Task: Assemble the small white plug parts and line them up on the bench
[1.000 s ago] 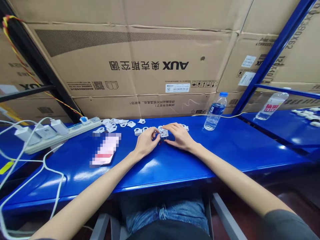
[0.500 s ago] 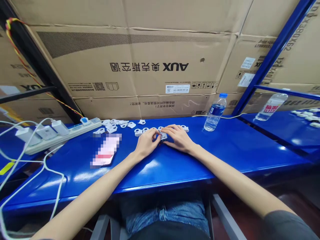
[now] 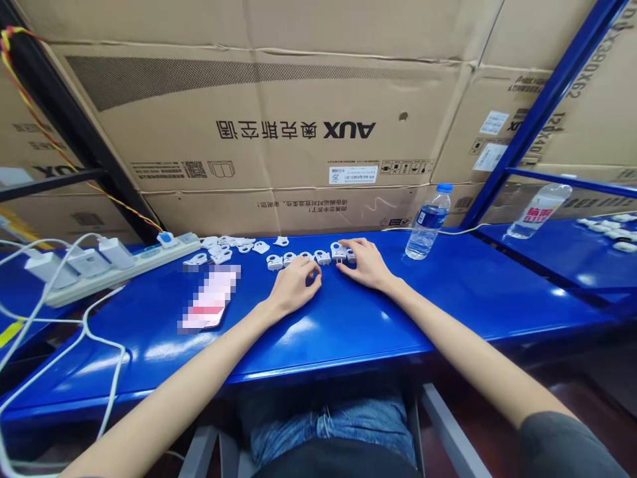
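My right hand (image 3: 367, 264) is closed, thumb below and forefinger above, round a white plug (image 3: 338, 251) with a ring-shaped top and metal pins pointing toward me. Left of it, my left hand (image 3: 296, 284) rests low over the table with curled fingers, thumb and forefinger pinched together. Whether anything small sits in that pinch is hidden. Behind the hands runs a row of similar ringed plugs, among them one plug (image 3: 323, 257) between the hands and another plug (image 3: 274, 263) at the left end. Part of one more shows behind my right fingers.
A loose pile of white ringed pieces (image 3: 219, 247) lies at the back left, near a blurred-out pink flat object (image 3: 212, 297). A power strip (image 3: 124, 269) with chargers and white cables occupies the left. One water bottle (image 3: 428, 222) stands right; cartons (image 3: 298, 86) wall the back.
My hands have separated. The right has shifted right with a plug in its fingers, and the left has drawn slightly toward me, uncovering a plug in the row.
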`<state>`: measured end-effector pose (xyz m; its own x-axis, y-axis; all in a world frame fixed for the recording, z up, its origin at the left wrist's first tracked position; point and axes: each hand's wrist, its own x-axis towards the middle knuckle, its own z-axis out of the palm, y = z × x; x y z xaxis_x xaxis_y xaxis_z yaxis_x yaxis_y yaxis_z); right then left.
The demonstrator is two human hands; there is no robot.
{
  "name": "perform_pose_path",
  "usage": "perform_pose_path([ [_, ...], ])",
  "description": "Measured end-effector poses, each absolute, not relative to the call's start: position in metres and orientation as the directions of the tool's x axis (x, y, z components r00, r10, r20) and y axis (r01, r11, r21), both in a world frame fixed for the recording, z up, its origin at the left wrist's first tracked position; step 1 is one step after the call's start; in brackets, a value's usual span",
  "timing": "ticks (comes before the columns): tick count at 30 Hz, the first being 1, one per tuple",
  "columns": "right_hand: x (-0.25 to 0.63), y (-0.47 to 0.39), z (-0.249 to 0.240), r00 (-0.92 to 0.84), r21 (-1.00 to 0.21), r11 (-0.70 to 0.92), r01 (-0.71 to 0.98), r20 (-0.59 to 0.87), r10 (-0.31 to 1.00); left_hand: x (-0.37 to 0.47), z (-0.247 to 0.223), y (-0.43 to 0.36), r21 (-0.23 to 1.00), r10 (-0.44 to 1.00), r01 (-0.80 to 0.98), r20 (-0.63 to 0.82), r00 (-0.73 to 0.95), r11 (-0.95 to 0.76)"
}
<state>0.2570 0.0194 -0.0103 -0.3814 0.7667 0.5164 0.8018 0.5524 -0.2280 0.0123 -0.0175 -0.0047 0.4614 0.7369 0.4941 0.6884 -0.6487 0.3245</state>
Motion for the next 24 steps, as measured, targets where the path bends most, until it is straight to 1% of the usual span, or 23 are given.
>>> perform_pose_path([
  [6,0.261,0.025,-0.016,-0.386,-0.236,0.515,0.824,0.433,0.815,0.013,-0.002,-0.02,0.284,0.724,0.689,0.464,0.51,-0.667],
  [13,0.257,0.024,-0.019,-0.404,-0.234,0.503,0.832,0.365,0.839,0.013,-0.001,-0.02,0.299,0.732,0.692,0.471,0.492,-0.657],
  [16,0.251,0.022,-0.018,-0.444,-0.224,0.553,0.803,0.395,0.804,0.012,-0.003,-0.018,0.324,0.76,0.719,0.489,0.429,-0.614],
  [19,0.241,0.022,-0.018,-0.472,-0.184,0.597,0.781,0.452,0.757,0.011,-0.004,-0.015,0.349,0.79,0.754,0.503,0.351,-0.557],
  [22,0.232,0.027,-0.019,-0.479,-0.145,0.601,0.786,0.471,0.741,0.009,-0.006,-0.012,0.369,0.806,0.773,0.514,0.293,-0.517],
  [24,0.229,0.032,-0.021,-0.47,-0.149,0.597,0.789,0.479,0.741,0.008,-0.006,-0.012,0.372,0.811,0.782,0.519,0.272,-0.5],
])
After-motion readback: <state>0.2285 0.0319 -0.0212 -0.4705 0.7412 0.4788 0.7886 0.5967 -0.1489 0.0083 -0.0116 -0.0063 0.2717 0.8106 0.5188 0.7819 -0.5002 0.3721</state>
